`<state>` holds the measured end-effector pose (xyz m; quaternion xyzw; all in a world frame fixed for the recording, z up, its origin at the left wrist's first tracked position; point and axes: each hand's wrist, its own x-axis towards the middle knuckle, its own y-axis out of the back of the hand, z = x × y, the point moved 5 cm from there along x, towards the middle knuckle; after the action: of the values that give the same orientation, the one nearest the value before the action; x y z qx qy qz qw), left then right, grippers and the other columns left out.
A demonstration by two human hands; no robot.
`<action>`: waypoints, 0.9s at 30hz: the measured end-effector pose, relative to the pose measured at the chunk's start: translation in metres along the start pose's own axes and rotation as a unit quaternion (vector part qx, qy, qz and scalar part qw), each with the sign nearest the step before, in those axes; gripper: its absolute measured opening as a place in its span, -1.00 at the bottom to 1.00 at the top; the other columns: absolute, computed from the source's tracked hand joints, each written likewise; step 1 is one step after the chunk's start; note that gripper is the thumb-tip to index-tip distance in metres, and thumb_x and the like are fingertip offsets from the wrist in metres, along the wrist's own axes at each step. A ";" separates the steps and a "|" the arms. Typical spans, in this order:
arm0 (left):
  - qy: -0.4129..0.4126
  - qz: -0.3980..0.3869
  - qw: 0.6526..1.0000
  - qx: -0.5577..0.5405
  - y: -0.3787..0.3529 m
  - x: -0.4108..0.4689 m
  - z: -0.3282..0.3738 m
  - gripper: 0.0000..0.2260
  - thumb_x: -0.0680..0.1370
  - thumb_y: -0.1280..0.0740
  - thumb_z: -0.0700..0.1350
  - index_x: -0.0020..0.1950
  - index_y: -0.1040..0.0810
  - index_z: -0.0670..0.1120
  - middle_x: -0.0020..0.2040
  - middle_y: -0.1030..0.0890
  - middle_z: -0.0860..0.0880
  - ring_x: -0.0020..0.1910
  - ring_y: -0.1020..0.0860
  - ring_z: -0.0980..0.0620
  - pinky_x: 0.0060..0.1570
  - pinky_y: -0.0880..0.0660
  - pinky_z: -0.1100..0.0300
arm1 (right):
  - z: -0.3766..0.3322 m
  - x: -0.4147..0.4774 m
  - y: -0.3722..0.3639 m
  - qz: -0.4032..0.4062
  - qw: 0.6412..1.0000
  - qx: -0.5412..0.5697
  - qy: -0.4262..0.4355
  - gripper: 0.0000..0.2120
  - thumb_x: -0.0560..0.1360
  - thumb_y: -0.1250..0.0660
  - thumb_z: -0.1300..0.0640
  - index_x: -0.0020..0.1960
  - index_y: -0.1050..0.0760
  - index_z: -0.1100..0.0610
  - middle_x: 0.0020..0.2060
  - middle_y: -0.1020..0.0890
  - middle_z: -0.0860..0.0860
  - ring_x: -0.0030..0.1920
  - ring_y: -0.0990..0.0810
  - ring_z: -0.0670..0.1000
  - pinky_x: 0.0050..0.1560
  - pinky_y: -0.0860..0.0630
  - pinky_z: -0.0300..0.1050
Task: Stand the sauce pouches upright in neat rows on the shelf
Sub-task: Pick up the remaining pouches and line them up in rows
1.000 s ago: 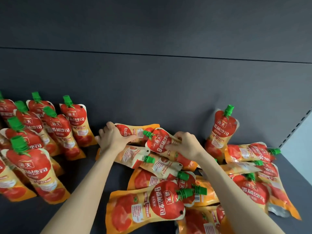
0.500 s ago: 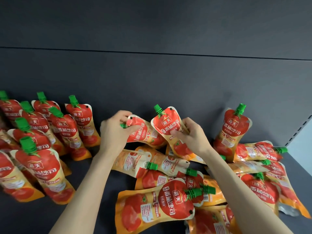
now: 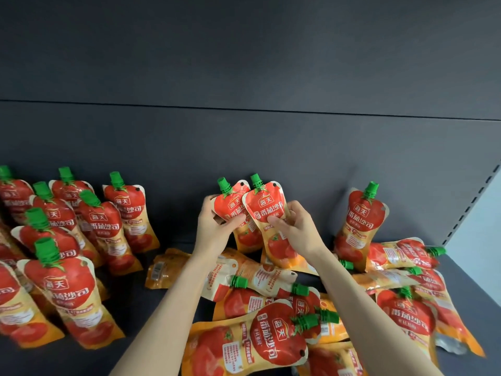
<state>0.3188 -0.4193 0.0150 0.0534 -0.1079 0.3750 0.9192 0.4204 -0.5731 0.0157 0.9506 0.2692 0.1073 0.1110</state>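
Note:
Red and orange tomato sauce pouches with green caps fill the dark shelf. My left hand grips one pouch upright near the back wall. Beside it my right hand holds a second upright pouch, which overlaps the first. Several pouches stand in rows at the left. One pouch stands alone at the right. A loose heap of pouches lies flat under my forearms.
The dark back wall rises straight behind the pouches. A perforated shelf upright and a pale side panel close off the right end. A bare strip of shelf lies between the standing rows and the heap, with one flat pouch on it.
Both hands lifted a pouch each out of the heap and turned them from lying to upright, caps up, bringing them side by side near the back wall.

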 end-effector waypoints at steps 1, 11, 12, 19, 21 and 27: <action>0.006 -0.002 1.000 0.004 0.000 0.002 -0.004 -0.57 0.40 -0.49 -0.18 0.19 -0.41 -0.04 0.06 -0.58 0.03 0.04 -0.57 0.13 -0.08 -0.53 0.32 | 0.000 0.000 0.000 0.007 1.000 -0.002 0.002 -0.73 0.49 -0.37 0.07 0.07 -0.39 0.18 0.04 -0.63 0.06 0.02 -0.64 0.02 0.03 -0.61 0.06; -0.066 0.032 0.997 0.014 0.051 0.024 0.025 -0.77 0.45 -0.43 -0.19 0.07 -0.50 -0.09 0.02 -0.65 -0.04 0.03 -0.61 0.07 -0.01 -0.55 0.12 | -0.030 0.005 -0.013 0.053 0.991 0.116 0.039 -0.73 0.44 -0.42 0.20 0.11 -0.47 0.11 -0.04 -0.66 -0.03 -0.03 -0.64 -0.08 0.00 -0.57 -0.14; -0.066 0.027 0.997 0.021 0.055 0.025 0.024 -0.78 0.45 -0.43 -0.19 0.07 -0.50 -0.09 0.02 -0.64 -0.04 0.03 -0.61 0.07 0.01 -0.56 0.11 | -0.029 0.007 -0.021 0.051 0.991 0.120 0.033 -0.73 0.44 -0.42 0.20 0.10 -0.47 0.10 -0.03 -0.66 -0.02 -0.02 -0.64 -0.07 0.01 -0.58 -0.11; 0.007 0.013 1.000 -0.015 0.069 0.020 -0.019 -0.80 0.47 -0.41 -0.18 0.07 -0.51 -0.04 0.07 -0.63 -0.03 0.12 -0.57 0.01 0.12 -0.51 0.06 | -0.002 0.015 -0.054 0.030 0.999 0.036 0.016 -0.71 0.46 -0.41 0.16 0.15 -0.46 0.15 0.03 -0.65 0.04 0.01 -0.64 0.00 0.07 -0.60 0.01; 0.007 0.015 1.000 0.000 0.067 0.020 -0.023 -0.75 0.47 -0.41 -0.19 0.10 -0.49 -0.02 0.09 -0.61 0.00 0.13 -0.55 0.06 0.11 -0.49 0.12 | -0.004 0.018 -0.054 0.018 0.999 -0.032 0.031 -0.66 0.44 -0.43 0.16 0.17 -0.45 0.15 0.05 -0.62 0.01 0.03 -0.61 -0.02 0.09 -0.58 -0.07; 0.024 0.002 0.999 0.038 0.062 0.019 -0.034 -0.68 0.44 -0.45 -0.17 0.12 -0.45 0.03 0.05 -0.59 0.08 0.06 -0.55 0.15 0.04 -0.49 0.21 | -0.004 0.017 -0.052 0.019 0.993 -0.111 0.034 -0.60 0.43 -0.44 0.11 0.21 -0.42 0.17 0.14 -0.60 0.05 0.11 -0.59 0.03 0.07 -0.53 -0.16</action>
<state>0.2939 -0.3562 -0.0122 0.0788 -0.0721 0.3817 0.9181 0.4083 -0.5198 0.0075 0.9332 0.2411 0.1709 0.2047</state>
